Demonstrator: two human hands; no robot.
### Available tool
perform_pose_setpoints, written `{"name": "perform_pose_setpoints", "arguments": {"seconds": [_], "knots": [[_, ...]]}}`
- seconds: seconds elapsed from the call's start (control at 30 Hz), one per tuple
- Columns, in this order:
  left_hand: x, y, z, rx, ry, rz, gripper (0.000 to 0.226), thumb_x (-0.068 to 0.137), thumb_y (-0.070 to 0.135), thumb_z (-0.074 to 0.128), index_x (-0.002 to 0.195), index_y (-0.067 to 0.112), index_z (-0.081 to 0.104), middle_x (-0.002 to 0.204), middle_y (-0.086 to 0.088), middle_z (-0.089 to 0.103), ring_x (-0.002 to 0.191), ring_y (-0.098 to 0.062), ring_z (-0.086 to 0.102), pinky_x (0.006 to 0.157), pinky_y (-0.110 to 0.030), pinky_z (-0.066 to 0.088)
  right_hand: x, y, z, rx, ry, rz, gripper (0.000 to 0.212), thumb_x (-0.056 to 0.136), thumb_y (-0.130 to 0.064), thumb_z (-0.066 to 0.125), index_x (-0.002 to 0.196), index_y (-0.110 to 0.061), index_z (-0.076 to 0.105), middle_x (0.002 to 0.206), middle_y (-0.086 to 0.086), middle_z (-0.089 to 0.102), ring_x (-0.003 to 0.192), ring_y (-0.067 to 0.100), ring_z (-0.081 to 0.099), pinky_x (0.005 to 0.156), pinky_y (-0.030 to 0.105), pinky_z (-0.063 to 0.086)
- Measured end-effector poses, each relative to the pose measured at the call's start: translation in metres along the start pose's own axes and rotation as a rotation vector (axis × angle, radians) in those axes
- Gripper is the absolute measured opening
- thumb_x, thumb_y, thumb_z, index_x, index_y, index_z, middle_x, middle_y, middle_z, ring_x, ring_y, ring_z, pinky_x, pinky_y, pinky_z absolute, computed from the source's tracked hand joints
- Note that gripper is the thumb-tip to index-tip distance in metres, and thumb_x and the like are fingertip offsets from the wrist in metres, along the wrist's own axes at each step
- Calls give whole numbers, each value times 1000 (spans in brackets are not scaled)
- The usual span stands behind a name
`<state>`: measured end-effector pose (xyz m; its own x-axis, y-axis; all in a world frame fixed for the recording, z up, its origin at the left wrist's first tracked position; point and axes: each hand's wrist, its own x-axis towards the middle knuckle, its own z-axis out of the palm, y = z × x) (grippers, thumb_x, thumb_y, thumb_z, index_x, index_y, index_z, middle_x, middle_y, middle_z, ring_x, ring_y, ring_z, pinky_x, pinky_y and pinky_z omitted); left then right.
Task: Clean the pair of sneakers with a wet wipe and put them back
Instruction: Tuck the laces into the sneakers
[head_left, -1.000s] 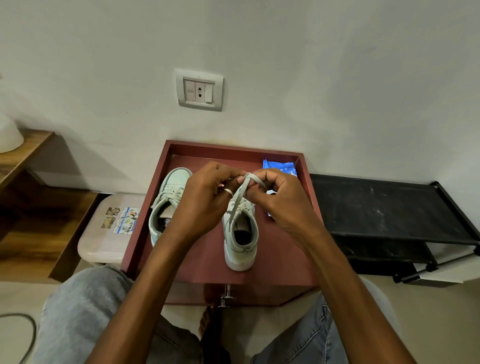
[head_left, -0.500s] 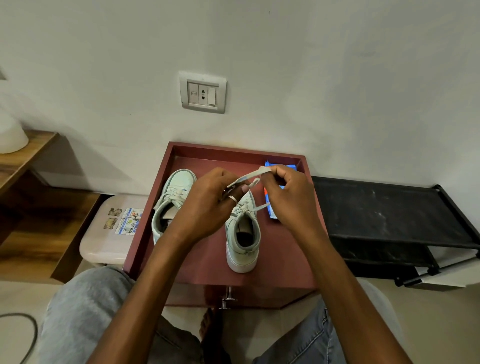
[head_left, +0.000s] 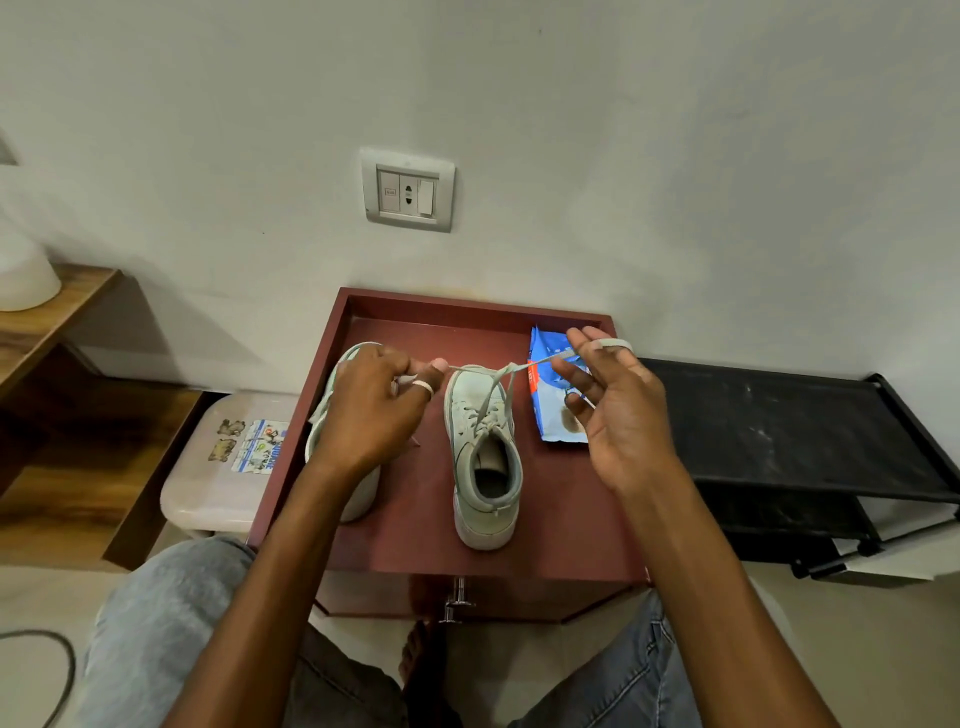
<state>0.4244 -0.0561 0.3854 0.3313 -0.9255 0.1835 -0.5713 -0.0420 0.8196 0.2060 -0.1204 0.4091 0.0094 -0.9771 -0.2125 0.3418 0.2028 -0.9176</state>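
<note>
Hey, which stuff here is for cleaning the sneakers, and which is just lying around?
Job: left hand and right hand pinching the laces, middle sneaker, second sneaker behind the left hand, blue wipe pack, maroon tray.
Lying about: wall socket, stickered stool, wooden shelf; black rack, unclear.

a plain pale wall (head_left: 675, 156) is seen behind, with a switch-and-socket plate (head_left: 408, 189) set into it. a maroon cabinet (head_left: 467, 305) is placed against it, flanked by a black rack (head_left: 779, 415) on the right and by a pale stool (head_left: 202, 478) and wooden shelf (head_left: 52, 317) on the left. pale flooring (head_left: 883, 649) is seen below.
</note>
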Motion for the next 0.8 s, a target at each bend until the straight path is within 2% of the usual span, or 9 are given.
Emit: {"name": "perform_pose_setpoints", "arguments": {"seconds": [0.07,0.13,0.17,0.23,0.33,0.4,0.5,0.6,0.8], "knots": [[-5,15,6,-602,-72,-287,35,100,39,61,74,16,65,89,18,73,85,-8,66,76,-28,53,0,5,0,-248,-5,-101,29,93,-11,61,121,-19,63,108,-9,73,90,12,72,54,22,47],[-8,20,18,-1118,-139,-418,28,102,33,57,80,17,61,113,7,76,111,-11,68,106,-36,49,1,13,1,-692,19,-350,37,90,-7,60,124,-22,62,119,-8,69,91,9,70,66,26,55],[-10,22,24,-1286,-175,-437,26,103,34,53,84,18,59,119,3,74,121,-14,65,114,-39,43,1,18,0,-914,17,-495,39,91,-10,60,127,-23,61,121,-8,68,94,8,68,75,22,53],[-12,24,33,-1461,-193,-462,24,104,37,49,90,21,59,114,1,74,125,-20,63,118,-42,37,2,25,-3,-1174,-1,-681,31,93,-19,63,124,-22,66,109,-5,71,91,9,66,72,12,44],[-9,19,34,-1518,-126,-502,25,105,37,49,89,22,62,85,4,65,97,-16,67,109,-37,44,4,25,-12,-1270,-35,-777,6,93,-25,66,94,-24,72,85,-2,73,72,11,64,60,15,42],[-5,9,31,-1471,-38,-511,22,105,31,52,92,19,66,80,4,62,79,-9,64,99,-33,50,10,25,-22,-1309,-70,-811,11,93,-21,65,83,-25,68,77,-4,70,64,8,57,59,17,40],[-2,-7,30,-1389,124,-575,20,104,23,55,95,14,70,75,5,62,65,-3,58,93,-29,57,16,28,-36,-1368,-68,-733,10,90,-16,65,88,-17,75,75,-1,71,63,10,57,60,15,40],[4,-23,29,-1314,263,-622,21,105,19,54,96,12,71,71,7,61,58,-2,53,84,-24,56,22,35,-51,-1447,-14,-581,15,90,-17,61,95,-16,75,87,3,74,75,17,65,63,26,49],[11,-38,33,-1162,324,-603,18,104,11,51,102,9,69,77,4,60,55,-2,46,56,-15,50,19,42,-75,-1508,31,-413,25,92,-22,61,114,-17,73,108,7,73,94,22,67,74,31,53]]}}
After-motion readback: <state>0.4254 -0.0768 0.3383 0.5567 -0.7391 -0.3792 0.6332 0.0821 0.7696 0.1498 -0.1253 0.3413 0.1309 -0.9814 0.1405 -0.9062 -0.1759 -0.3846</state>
